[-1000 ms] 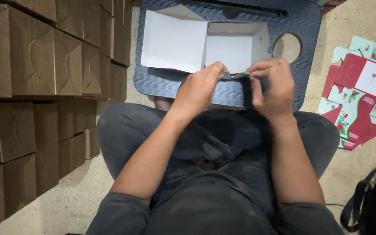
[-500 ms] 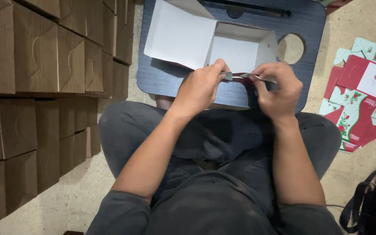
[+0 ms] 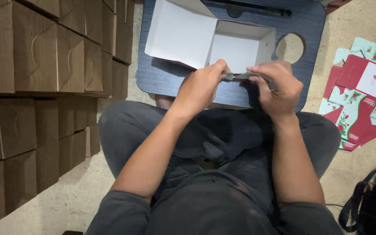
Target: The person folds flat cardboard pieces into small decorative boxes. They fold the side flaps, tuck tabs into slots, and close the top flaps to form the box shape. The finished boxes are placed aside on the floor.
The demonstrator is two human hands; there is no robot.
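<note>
Both hands meet over the near edge of the tabletop [image 3: 170, 78], pinching a small grey-green strip [image 3: 240, 76] between them: the left hand [image 3: 201, 85] has its grip closed on the strip's left end with thumb and fingertips, and the right hand [image 3: 275, 87] has its grip closed around the right end, fingers curled over it. The strip looks thin, light and bendable, likely card or tape, so it is best held by its ends as here, with a light pinch so it does not crease. Just beyond it stands an open white box [image 3: 240, 48] with its flap raised. Brown cartons [image 3: 44, 56] are stacked to the left, and flat red-and-green printed box blanks [image 3: 362, 100] lie on the floor [image 3: 66, 196] to the right.
</note>
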